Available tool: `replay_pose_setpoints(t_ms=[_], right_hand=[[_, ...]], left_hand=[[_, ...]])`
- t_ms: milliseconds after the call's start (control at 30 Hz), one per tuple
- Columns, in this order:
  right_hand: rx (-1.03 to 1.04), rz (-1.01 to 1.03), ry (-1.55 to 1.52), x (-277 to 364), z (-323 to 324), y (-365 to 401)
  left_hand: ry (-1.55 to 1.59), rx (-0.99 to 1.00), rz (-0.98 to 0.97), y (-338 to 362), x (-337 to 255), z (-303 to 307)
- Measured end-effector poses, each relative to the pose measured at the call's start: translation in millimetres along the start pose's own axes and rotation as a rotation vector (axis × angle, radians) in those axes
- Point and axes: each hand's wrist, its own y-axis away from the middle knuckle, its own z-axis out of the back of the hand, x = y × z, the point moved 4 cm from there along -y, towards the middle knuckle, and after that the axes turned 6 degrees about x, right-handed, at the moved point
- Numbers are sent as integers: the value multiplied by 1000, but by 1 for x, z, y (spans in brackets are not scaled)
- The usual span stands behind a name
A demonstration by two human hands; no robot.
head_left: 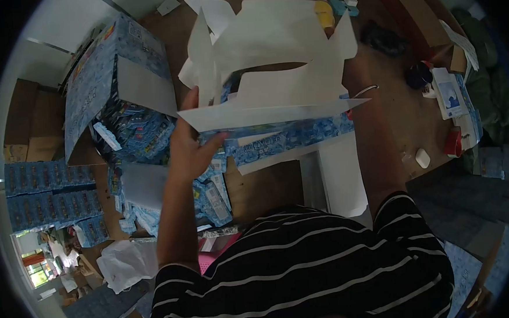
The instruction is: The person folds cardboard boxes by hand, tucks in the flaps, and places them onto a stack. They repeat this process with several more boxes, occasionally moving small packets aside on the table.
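A blue-printed cardboard display box (288,142) with white inner faces is raised in front of me, its flaps (282,32) standing up and spread. My left hand (192,145) is closed on the box's left side, thumb along the near printed wall and fingers up by the left flap. On the right side, my right hand (357,74) is against the box; its fingers are hidden behind a white flap. A thin bracelet (369,88) shows at that wrist.
Left of the box, a large blue carton (96,90) lies open, with many small blue packets (139,134) spilling out. More packets (213,202) lie nearby. At right are a dark cup (418,75), a red container (453,142) and a black bag (382,37).
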Motion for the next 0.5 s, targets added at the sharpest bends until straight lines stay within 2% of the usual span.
replay_pose_setpoints(t_ms=[33, 67, 133, 200, 267, 333, 467, 500], right_hand=[[23, -10, 180, -6, 7, 6], [12, -24, 188, -11, 11, 11], [14, -110, 335, -20, 18, 19], [1, -150, 277, -27, 18, 21], [-7, -185, 216, -30, 18, 22], [13, -35, 513, -20, 16, 26], [36, 13, 550, 16, 20, 54], [300, 155, 570, 19, 17, 67]], left_hand=[[103, -10, 28, 6, 23, -18], [202, -22, 53, 9, 34, -30], [316, -46, 54, 11, 31, -48], [422, -75, 54, 12, 40, -50], [25, 113, -112, 11, 56, -48], [59, 79, -95, 8, 69, -47], [162, -3, -87, 0, 86, -41], [172, -9, -77, -2, 86, -42]])
